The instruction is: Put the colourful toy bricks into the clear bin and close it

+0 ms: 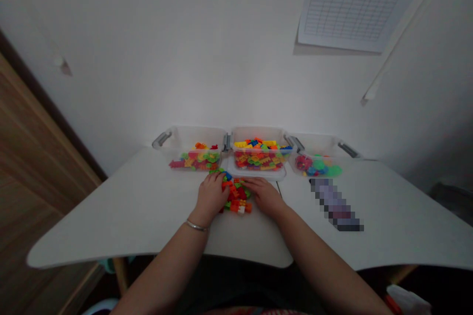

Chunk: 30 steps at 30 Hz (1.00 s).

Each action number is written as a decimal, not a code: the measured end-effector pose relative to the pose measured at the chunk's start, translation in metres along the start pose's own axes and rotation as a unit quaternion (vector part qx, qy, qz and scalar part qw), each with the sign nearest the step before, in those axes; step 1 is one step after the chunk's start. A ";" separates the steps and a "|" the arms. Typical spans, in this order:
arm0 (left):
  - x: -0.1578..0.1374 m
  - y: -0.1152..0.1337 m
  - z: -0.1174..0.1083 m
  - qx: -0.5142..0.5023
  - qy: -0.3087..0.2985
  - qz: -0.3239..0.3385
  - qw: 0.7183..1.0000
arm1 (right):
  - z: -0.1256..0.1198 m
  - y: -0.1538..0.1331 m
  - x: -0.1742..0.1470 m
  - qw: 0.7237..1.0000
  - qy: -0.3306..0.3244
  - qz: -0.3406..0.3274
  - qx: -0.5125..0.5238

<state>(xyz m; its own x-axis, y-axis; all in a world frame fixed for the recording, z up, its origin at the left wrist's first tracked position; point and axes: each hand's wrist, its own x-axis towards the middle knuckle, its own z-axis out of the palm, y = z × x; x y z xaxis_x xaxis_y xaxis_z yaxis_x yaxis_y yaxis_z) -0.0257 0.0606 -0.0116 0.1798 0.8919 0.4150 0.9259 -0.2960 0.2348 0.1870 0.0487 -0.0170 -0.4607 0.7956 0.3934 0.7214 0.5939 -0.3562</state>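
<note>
A small pile of colourful plastic building bricks lies on the white table between my two hands. My left hand rests against the pile's left side, fingers pointing forward and thumb touching the bricks. On the opposite side, my right hand lies low with its fingers stretched toward the bricks. Both hands look loosely cupped around the pile, and neither visibly grips a brick. Right behind the pile stands the middle clear plastic bin, heaped with bricks and set on a pale lid.
Left of the middle bin is another clear bin with bricks. A right-hand bin holds round and other coloured pieces. A pixelated, phone-shaped object lies on the white table. The wall rises directly behind the bins.
</note>
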 end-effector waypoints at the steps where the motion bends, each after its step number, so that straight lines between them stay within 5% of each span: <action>1: 0.000 0.000 -0.001 0.002 -0.002 -0.001 1.000 | -0.002 -0.002 0.000 1.000 0.004 0.007 -0.019; 11: 0.000 0.001 -0.004 -0.003 -0.016 -0.011 1.000 | -0.014 -0.008 -0.004 0.984 0.051 0.128 -0.117; 24: 0.000 0.001 -0.004 -0.003 -0.031 -0.014 0.999 | -0.015 -0.009 -0.004 0.981 0.008 0.161 -0.111; 27: 0.000 0.001 -0.004 -0.002 -0.028 -0.012 1.000 | -0.015 -0.007 -0.005 0.983 0.066 0.134 -0.109; 30: 0.000 0.001 -0.003 -0.001 -0.022 -0.013 1.000 | -0.016 -0.004 -0.005 0.973 0.196 0.085 -0.093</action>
<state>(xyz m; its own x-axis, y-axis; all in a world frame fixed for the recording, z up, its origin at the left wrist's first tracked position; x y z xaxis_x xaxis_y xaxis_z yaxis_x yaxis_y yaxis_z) -0.0258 0.0595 -0.0083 0.1701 0.9137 0.3692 0.9301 -0.2727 0.2462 0.1946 0.0407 -0.0043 -0.1212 0.7521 0.6478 0.8676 0.3973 -0.2990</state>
